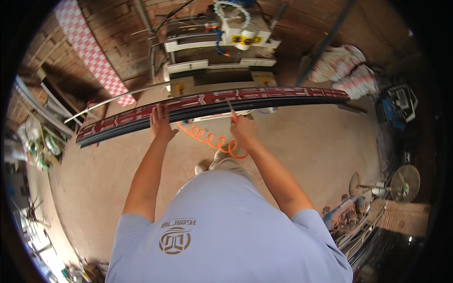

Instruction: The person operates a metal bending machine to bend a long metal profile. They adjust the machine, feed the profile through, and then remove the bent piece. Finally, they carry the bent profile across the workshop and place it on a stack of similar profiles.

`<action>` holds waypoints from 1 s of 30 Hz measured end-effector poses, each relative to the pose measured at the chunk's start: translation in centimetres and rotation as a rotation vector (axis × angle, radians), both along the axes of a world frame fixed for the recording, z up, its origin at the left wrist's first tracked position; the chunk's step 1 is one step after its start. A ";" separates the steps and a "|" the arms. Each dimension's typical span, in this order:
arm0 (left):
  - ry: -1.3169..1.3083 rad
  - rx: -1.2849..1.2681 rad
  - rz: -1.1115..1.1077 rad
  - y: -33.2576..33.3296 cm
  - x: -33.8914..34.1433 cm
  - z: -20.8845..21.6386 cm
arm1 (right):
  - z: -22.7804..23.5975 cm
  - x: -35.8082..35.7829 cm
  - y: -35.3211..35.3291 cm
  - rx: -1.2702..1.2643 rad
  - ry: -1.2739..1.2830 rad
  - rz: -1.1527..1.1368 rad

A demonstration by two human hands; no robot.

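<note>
A long window-frame type profile (278,93) lies crosswise in front of me, black along its near side and covered with dark red printed film on top. My left hand (161,125) rests on its left part with the fingers stretched out flat over the film. In my right hand (244,129) is a slim tool with a red handle (234,116), which looks like a screwdriver. Its thin metal shaft points away from me at the profile's film. Whether the tip touches cannot be made out. The fingers of the right hand are closed round the handle.
Behind the profile stands a pale machine (188,88) carrying a blue jointed hose (218,41). An orange coiled air hose (207,137) hangs below the profile. White sacks (356,80) lie back right, a red-and-white checked strip (92,49) back left. Tools and a disc (405,184) stand right.
</note>
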State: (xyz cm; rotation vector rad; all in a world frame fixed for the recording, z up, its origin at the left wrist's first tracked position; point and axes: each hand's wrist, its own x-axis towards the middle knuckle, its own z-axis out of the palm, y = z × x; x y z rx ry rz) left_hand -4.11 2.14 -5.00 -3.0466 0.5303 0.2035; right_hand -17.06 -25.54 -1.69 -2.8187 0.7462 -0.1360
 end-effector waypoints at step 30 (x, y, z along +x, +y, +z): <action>0.010 -0.004 -0.009 0.0 0.2 0.3 | -3.6 -6.0 -6.1 0.555 0.175 -0.253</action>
